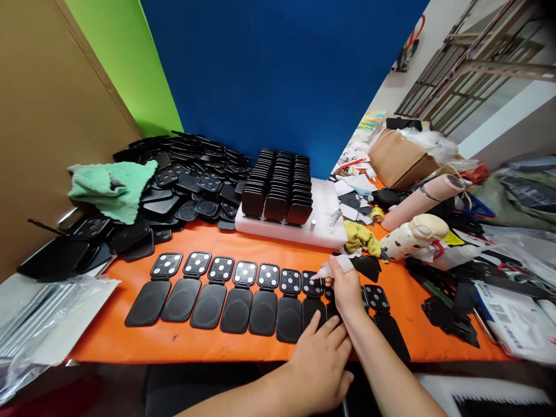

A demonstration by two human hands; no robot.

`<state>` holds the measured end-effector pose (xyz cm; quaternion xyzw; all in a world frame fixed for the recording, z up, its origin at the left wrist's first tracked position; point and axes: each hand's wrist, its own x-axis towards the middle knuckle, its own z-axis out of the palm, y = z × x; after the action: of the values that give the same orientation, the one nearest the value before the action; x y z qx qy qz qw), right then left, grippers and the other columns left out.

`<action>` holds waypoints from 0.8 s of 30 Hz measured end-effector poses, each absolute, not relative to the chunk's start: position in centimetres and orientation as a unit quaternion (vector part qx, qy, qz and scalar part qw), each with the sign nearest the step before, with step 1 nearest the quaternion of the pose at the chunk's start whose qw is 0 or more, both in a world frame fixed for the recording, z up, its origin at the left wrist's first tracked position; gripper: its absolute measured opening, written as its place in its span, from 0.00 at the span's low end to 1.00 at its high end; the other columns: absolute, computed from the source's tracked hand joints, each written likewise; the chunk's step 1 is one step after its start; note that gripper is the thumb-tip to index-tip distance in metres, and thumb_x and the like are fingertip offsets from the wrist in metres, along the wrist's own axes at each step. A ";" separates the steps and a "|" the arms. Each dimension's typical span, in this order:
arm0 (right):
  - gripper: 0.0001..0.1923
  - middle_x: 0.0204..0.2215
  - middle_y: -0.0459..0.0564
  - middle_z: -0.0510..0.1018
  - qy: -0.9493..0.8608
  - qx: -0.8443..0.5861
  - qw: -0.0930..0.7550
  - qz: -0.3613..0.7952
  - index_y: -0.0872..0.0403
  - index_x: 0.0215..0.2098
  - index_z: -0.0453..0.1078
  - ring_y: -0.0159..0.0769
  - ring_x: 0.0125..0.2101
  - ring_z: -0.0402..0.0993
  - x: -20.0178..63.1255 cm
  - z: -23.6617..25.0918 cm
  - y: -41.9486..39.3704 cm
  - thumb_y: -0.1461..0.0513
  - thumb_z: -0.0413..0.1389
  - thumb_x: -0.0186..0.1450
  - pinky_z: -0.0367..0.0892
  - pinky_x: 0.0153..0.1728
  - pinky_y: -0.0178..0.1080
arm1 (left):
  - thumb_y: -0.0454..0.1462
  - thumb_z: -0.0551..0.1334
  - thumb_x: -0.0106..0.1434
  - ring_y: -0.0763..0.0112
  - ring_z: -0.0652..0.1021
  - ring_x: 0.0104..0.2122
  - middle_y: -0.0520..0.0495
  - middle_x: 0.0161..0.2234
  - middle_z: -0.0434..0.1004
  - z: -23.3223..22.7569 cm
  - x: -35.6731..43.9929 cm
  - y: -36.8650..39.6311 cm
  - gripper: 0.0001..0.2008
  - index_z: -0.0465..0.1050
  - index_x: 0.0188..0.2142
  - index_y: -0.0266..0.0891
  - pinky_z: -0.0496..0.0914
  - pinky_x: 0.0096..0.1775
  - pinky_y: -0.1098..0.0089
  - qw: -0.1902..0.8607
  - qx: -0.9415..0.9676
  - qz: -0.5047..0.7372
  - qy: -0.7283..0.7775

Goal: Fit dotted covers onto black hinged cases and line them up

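Note:
My right hand (347,289) is closed around a small white squeeze bottle (344,264). The bottle's thin nozzle points left and down, at a hinged black piece with light dots (311,285). Whether the tip touches it I cannot tell. Resting flat, fingers apart, my left hand (319,362) lies over the lower black panels near the table's front edge and holds nothing. Several similar unfolded pieces stand in a row, such as the leftmost dotted square (166,264) with its larger black panel (147,303). Pieces under and behind my hands are partly hidden.
Three rows of upright black plates (277,191) stand on a white foam block (286,234). Behind left is a heap of black parts (195,174) with a green cloth (113,185). A cream bottle (410,237), pink flask (421,200) and yellow cloth (362,238) are right.

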<state>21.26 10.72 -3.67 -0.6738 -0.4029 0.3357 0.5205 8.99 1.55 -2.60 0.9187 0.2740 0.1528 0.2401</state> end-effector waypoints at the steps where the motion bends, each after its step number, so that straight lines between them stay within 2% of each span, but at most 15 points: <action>1: 0.23 0.24 0.53 0.78 -0.408 -0.670 0.516 0.343 0.57 0.29 0.69 0.33 0.16 0.69 20.8 -3.5 10.6 0.45 0.51 0.59 0.64 0.16 0.34 | 0.45 0.49 0.65 0.59 0.62 0.57 0.42 0.56 0.65 -2.3 8.2 1.6 0.25 0.57 0.58 0.35 0.48 0.59 0.53 0.241 0.915 0.160 0.281; 5: 0.23 0.20 0.52 0.77 -0.442 -0.662 0.485 0.364 0.57 0.27 0.71 0.35 0.16 0.69 18.7 -3.3 10.3 0.45 0.52 0.59 0.65 0.17 0.35 | 0.42 0.49 0.66 0.61 0.67 0.54 0.48 0.53 0.70 -1.6 4.0 2.0 0.18 0.64 0.53 0.41 0.51 0.59 0.54 0.229 0.896 0.175 0.337; 8: 0.23 0.20 0.51 0.77 -0.469 -0.663 0.466 0.352 0.56 0.26 0.71 0.35 0.17 0.69 17.5 -3.5 10.3 0.45 0.52 0.59 0.64 0.19 0.36 | 0.39 0.52 0.65 0.59 0.68 0.53 0.48 0.52 0.71 -1.8 1.5 2.4 0.17 0.66 0.52 0.41 0.57 0.57 0.52 0.210 0.891 0.159 0.370; 12: 0.20 0.21 0.50 0.76 -0.504 -0.669 0.449 0.311 0.55 0.25 0.71 0.37 0.22 0.70 17.2 -3.6 10.3 0.46 0.54 0.57 0.64 0.25 0.36 | 0.36 0.54 0.63 0.62 0.71 0.51 0.47 0.51 0.73 -2.8 0.6 2.5 0.16 0.68 0.50 0.41 0.63 0.55 0.56 0.201 0.881 0.187 0.386; 14: 0.19 0.22 0.50 0.77 -0.512 -0.673 0.444 0.295 0.55 0.25 0.71 0.38 0.24 0.71 17.4 -3.5 10.3 0.47 0.55 0.57 0.64 0.27 0.36 | 0.35 0.55 0.62 0.64 0.72 0.51 0.48 0.50 0.74 -3.2 0.7 2.5 0.15 0.69 0.49 0.41 0.63 0.55 0.57 0.200 0.874 0.205 0.393; 21: 0.23 0.22 0.52 0.78 -0.487 -0.682 0.450 0.307 0.55 0.27 0.71 0.38 0.20 0.71 17.1 -3.7 11.4 0.45 0.50 0.60 0.64 0.23 0.37 | 0.32 0.55 0.60 0.65 0.73 0.50 0.49 0.48 0.75 -3.5 0.8 2.5 0.15 0.70 0.47 0.42 0.64 0.54 0.57 0.204 0.867 0.225 0.396; 24: 0.21 0.21 0.51 0.78 -0.490 -0.675 0.454 0.314 0.54 0.25 0.71 0.38 0.22 0.72 16.5 -3.8 11.8 0.46 0.52 0.59 0.65 0.25 0.36 | 0.31 0.55 0.60 0.66 0.73 0.50 0.50 0.49 0.74 -3.8 0.8 2.5 0.16 0.70 0.47 0.42 0.64 0.55 0.58 0.209 0.863 0.230 0.397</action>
<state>16.53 11.81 -3.80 -0.6749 -0.4896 0.3140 0.4541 0.76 2.48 -3.77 0.8635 0.3973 0.2301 0.2088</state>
